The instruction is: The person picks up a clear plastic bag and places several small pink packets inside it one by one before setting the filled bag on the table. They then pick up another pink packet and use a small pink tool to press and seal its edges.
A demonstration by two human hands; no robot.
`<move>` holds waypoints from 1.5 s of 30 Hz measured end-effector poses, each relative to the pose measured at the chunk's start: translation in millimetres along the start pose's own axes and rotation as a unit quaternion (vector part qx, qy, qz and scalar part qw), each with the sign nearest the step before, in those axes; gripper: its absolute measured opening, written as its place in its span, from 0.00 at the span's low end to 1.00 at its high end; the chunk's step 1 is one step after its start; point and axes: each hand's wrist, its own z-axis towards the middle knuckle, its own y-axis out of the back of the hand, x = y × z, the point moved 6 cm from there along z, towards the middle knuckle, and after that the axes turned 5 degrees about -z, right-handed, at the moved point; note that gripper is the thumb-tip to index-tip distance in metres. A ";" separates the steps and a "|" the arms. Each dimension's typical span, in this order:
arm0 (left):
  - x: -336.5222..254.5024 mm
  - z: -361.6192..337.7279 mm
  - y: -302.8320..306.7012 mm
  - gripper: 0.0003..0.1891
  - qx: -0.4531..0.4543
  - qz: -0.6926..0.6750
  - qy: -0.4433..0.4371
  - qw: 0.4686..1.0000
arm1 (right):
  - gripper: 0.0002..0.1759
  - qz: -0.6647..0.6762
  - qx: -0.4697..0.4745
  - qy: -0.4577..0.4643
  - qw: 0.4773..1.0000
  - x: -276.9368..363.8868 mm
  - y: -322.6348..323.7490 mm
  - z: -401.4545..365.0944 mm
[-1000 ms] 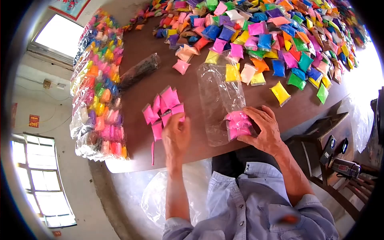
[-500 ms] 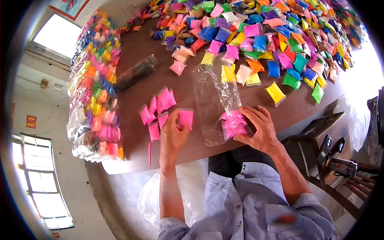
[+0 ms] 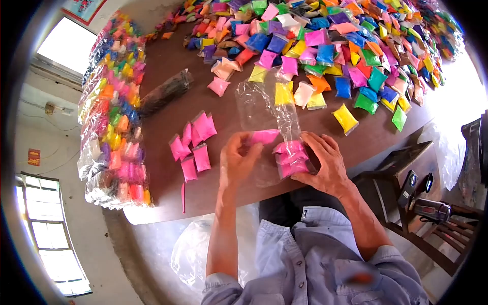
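Note:
My left hand (image 3: pixel 239 156) pinches a pink packet (image 3: pixel 265 136) by its left end, close to the clear plastic bag. My right hand (image 3: pixel 325 163) is closed on the right side of stacked pink packets (image 3: pixel 291 158), its thumb below and fingers above. These packets lie at the near end of the long clear bag (image 3: pixel 256 109), which stretches away over the table. Left of my left hand, several loose pink packets (image 3: pixel 202 157) lie in a loose group, with a thin pink strip (image 3: pixel 183 197) below them.
A large heap of coloured packets (image 3: pixel 325 53) covers the far side. Filled clear bags (image 3: pixel 114 127) line the left edge of the brown table (image 3: pixel 223 195). A dark rolled bag (image 3: pixel 166 92) lies near them. A wooden chair (image 3: pixel 422 168) stands at the right.
My left hand has moved right from the loose pink group, carrying one pink packet to the bag. My right hand stays at the stacked packets. The whole view has shifted slightly.

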 end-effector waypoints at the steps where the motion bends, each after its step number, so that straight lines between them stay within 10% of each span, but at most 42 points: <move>1: 0.3 0.5 -6.9 0.15 0.002 -0.002 0.001 1.000 | 0.56 0.004 0.000 -0.002 1.000 -0.3 -0.3 -0.5; 26: -24.9 -29.6 -42.0 0.17 0.058 0.189 -0.089 0.976 | 0.55 0.018 0.026 0.035 0.999 6.0 1.3 -3.9; 38: -32.6 -49.3 4.9 0.14 -0.051 0.245 -0.115 0.961 | 0.54 0.021 0.032 0.040 0.998 13.3 0.4 -4.9; 45: -24.4 -42.6 109.2 0.12 -0.198 0.503 -0.087 0.837 | 0.53 0.012 0.032 0.041 0.999 10.8 -0.9 -5.1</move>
